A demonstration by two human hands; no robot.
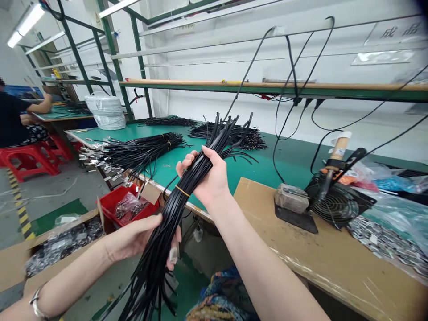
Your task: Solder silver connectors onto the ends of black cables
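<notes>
A thick bundle of black cables (174, 207) slants across the middle of the view, tied with a yellow band (182, 191). My right hand (212, 176) wraps around its upper part, just above the band. Lower down, my left hand (143, 234) grips the same bundle, its fingers partly hidden behind the cables. The loose upper ends fan out over the bench, and the lower ends hang toward the floor. On the bench to the left lies another tied bundle of black cables (143, 149) with silvery connector ends. More black cables (247, 136) lie behind the held bundle.
A soldering iron (329, 174) rests by a black fan (334, 203) on the cardboard-covered right side of the bench (261, 218). Left below are a red bin (112, 200) and a carton of small parts (67, 240). A co-worker (16, 113) sits far left.
</notes>
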